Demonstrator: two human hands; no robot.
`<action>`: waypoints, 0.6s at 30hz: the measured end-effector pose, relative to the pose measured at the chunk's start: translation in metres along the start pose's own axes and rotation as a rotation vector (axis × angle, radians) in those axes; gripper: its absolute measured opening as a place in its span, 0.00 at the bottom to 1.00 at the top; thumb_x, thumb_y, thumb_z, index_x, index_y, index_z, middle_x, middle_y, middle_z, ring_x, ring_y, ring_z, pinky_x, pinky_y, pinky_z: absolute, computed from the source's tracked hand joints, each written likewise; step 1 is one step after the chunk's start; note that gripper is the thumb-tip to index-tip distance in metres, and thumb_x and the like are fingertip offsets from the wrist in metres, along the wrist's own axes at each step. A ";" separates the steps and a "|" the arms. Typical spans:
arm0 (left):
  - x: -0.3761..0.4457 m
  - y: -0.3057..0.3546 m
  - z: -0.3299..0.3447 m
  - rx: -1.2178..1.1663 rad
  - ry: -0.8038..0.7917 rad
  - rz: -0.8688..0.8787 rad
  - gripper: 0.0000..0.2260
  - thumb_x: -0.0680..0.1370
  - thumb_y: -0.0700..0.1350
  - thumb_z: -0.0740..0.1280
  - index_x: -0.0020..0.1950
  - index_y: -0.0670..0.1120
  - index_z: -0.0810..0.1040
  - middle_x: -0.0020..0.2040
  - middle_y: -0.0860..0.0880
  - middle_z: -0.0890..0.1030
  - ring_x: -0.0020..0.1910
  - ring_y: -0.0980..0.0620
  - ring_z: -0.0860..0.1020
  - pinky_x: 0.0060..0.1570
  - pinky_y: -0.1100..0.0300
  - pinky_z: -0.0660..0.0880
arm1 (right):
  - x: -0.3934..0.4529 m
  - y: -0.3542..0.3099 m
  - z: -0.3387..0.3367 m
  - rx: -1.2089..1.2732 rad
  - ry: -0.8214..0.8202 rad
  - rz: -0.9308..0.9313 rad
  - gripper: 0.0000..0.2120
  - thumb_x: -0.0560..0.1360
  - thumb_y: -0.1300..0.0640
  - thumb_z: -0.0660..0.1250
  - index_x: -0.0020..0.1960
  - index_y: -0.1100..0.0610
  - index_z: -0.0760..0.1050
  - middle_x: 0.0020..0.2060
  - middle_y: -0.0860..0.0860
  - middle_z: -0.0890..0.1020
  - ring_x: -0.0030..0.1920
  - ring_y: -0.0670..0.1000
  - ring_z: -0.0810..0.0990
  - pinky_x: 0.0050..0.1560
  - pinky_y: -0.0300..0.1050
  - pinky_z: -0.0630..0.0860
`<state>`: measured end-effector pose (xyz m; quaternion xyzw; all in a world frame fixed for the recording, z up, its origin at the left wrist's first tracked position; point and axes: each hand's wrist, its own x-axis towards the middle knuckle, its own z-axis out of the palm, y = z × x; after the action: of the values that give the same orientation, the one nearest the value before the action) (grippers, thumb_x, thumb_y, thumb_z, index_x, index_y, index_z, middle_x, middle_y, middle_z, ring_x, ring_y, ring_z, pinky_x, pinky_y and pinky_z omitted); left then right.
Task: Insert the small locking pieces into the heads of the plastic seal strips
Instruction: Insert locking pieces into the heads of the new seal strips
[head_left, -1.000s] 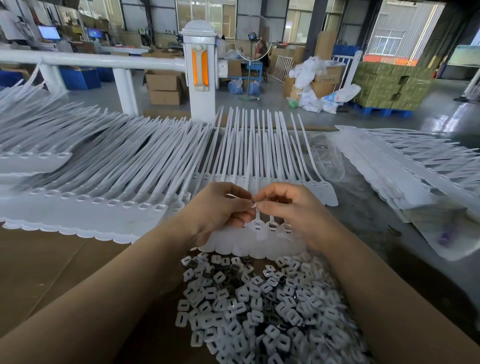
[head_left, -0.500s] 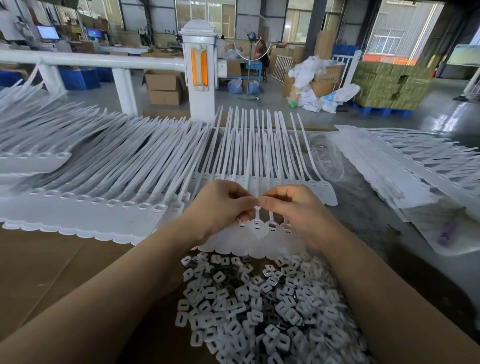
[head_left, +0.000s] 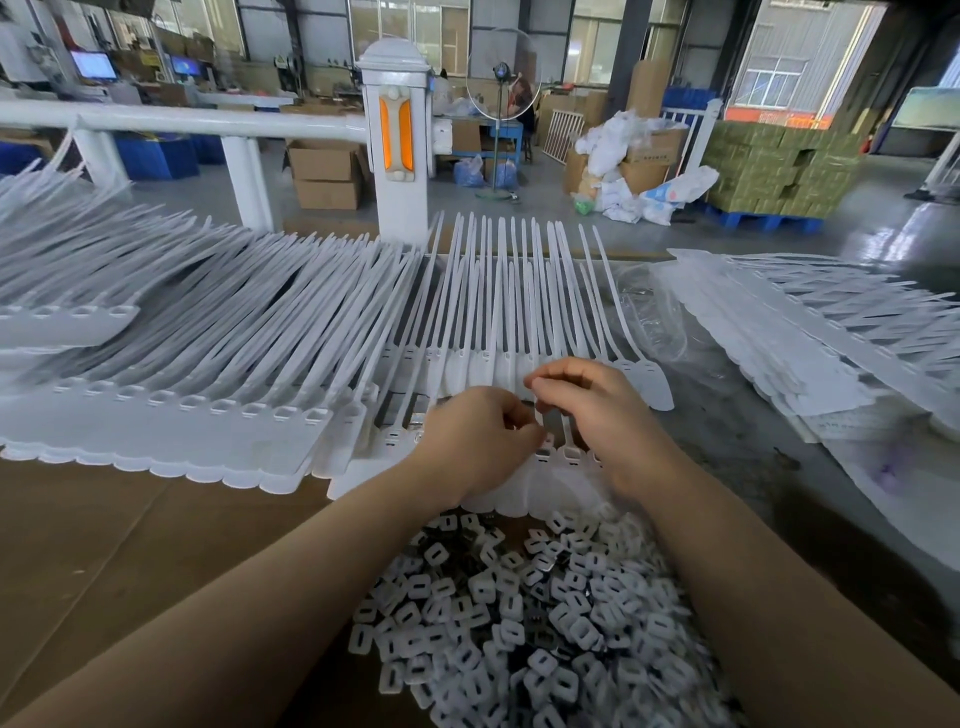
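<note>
A joined row of white plastic seal strips (head_left: 498, 312) lies in front of me, heads (head_left: 570, 455) toward me. My left hand (head_left: 475, 441) hovers over the heads, its fingers curled and its fingertips pinched low at one head, apparently on a small locking piece that stays hidden. My right hand (head_left: 602, 415) sits just behind and to the right, fingers curled inward above the strips. What it holds is hidden. A heap of small white locking pieces (head_left: 519, 623) lies between my forearms.
More sheets of seal strips (head_left: 182, 364) fan out to the left, and another stack (head_left: 831, 332) lies at the right. The brown table top (head_left: 130, 545) shows at the left. A white post with an orange reflector (head_left: 397, 135) and a rail stand behind the table.
Both hands had their fingertips together above the strips. My left hand has since dropped down and right onto the row of heads, and my right hand has drawn slightly back.
</note>
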<state>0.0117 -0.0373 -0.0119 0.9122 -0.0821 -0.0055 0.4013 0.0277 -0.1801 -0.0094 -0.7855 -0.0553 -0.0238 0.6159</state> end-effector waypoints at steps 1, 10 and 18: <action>-0.001 0.001 0.002 0.051 0.008 0.007 0.07 0.77 0.50 0.66 0.43 0.49 0.81 0.34 0.51 0.80 0.32 0.55 0.74 0.39 0.58 0.68 | 0.000 0.000 0.000 -0.008 -0.005 0.003 0.04 0.77 0.58 0.68 0.47 0.53 0.83 0.38 0.46 0.83 0.39 0.39 0.81 0.43 0.37 0.75; 0.002 0.002 -0.002 0.159 -0.038 0.012 0.07 0.77 0.50 0.66 0.46 0.49 0.82 0.37 0.52 0.80 0.36 0.55 0.75 0.42 0.58 0.71 | 0.001 0.002 0.001 -0.024 -0.004 0.012 0.04 0.77 0.56 0.69 0.48 0.52 0.82 0.37 0.45 0.82 0.37 0.36 0.80 0.43 0.38 0.71; 0.001 -0.001 0.000 0.224 0.052 0.141 0.02 0.75 0.50 0.69 0.43 0.54 0.78 0.36 0.57 0.76 0.35 0.60 0.73 0.34 0.64 0.68 | 0.001 0.002 0.000 -0.024 -0.006 0.028 0.04 0.77 0.55 0.69 0.49 0.52 0.82 0.39 0.46 0.83 0.37 0.36 0.80 0.38 0.31 0.71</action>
<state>0.0125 -0.0364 -0.0126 0.9430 -0.1360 0.0556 0.2985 0.0289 -0.1801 -0.0111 -0.7936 -0.0459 -0.0132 0.6066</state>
